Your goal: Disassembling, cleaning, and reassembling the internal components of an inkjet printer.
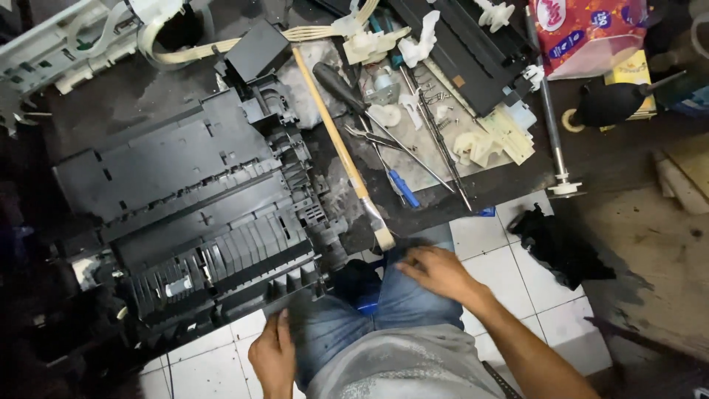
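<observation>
Two bare hands work at the near edge of a dark floor mat [148,89] that carries a stripped black printer chassis [192,214]. The left hand [275,360] sits at the chassis's near corner, over the white floor tiles [509,258]; its fingers point up toward the ribbed plastic edge and appear to touch it, loosely curled, gripping nothing visible. The right hand [437,271] lies flat and spread on the person's jeans-clad knee [399,295], just right of the chassis's near right corner and apart from it; it is blurred, and it holds nothing.

A paintbrush [341,148] with a pale wooden handle lies diagonally on the mat, bristle end just above the right hand. Beside it, toward the mat's right side, lie a black-handled screwdriver [354,100], pliers [380,139], a blue-handled tool [403,188], loose springs and white plastic gears [425,41]. A steel shaft [550,118] runs along the right edge. A black rag [554,244] lies on the tiles to the right, well apart from both hands.
</observation>
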